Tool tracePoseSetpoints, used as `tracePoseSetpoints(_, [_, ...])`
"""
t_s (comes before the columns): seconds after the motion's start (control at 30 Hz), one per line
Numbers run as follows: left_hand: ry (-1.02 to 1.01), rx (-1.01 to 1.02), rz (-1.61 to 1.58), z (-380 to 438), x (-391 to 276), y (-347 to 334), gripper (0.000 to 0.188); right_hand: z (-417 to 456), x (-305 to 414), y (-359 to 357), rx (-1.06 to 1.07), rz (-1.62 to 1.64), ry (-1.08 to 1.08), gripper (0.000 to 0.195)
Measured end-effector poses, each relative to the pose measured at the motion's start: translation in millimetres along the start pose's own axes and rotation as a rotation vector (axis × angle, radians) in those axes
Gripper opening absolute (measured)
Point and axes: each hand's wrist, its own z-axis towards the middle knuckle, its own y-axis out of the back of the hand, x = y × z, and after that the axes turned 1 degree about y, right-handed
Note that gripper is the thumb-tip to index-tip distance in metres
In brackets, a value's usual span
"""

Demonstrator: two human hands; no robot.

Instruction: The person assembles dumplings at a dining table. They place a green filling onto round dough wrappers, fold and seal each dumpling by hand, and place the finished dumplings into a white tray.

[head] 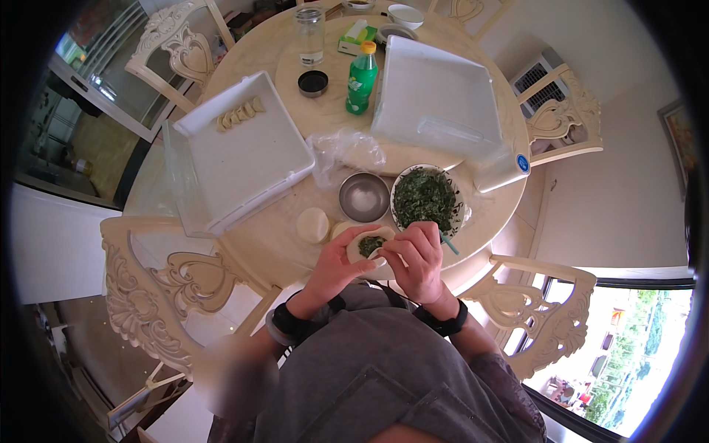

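Note:
A round dumpling wrapper (355, 252) with dark green filling (370, 245) in its middle is held above the near edge of the table. My left hand (336, 263) cradles it from the left. The fingers of my right hand (415, 259) pinch its right edge. Just beyond my right hand stands a patterned bowl (458, 213) of chopped green filling. A metal bowl (364, 197) is to its left. Round wrappers (313, 225) lie left of my hands, one partly hidden by them. Farther left, a white tray (238, 160) holds a row of folded dumplings (240, 114).
A second white tray (437, 88) lies at the back right, beside a green plastic bottle (361, 83). Crumpled clear plastic (348, 152) is between the trays. A glass jar (310, 36), black lid (313, 83) and tissue box (356, 37) stand farther back. Carved chairs (149, 277) surround the table.

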Motion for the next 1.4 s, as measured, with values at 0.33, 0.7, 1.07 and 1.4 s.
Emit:
tracePoseSetpoints(0.33, [-0.195,-0.121,0.472,-0.6,-15.1,-2.3,0.044,13.1,10.5,-14.4,-0.055,-0.026,-0.094,0.024])
tracePoseSetpoints(0.7, [-0.347,-0.134,0.513,5.8,-15.9,-3.6,0.031,16.9,15.3,-18.4,-0.1,-0.04,-0.108,0.025])
tracePoseSetpoints(1.07, [-0.326,-0.117,0.241,7.8,-25.1,-2.8,0.022,22.3,26.4,-14.1,-0.128,0.215,-0.45,0.04])
tracePoseSetpoints(1.4, [-0.426,-0.238,0.423,11.6,-16.0,6.8,0.024,4.8,13.8,-19.1,-0.079,0.873,-0.881,0.031])
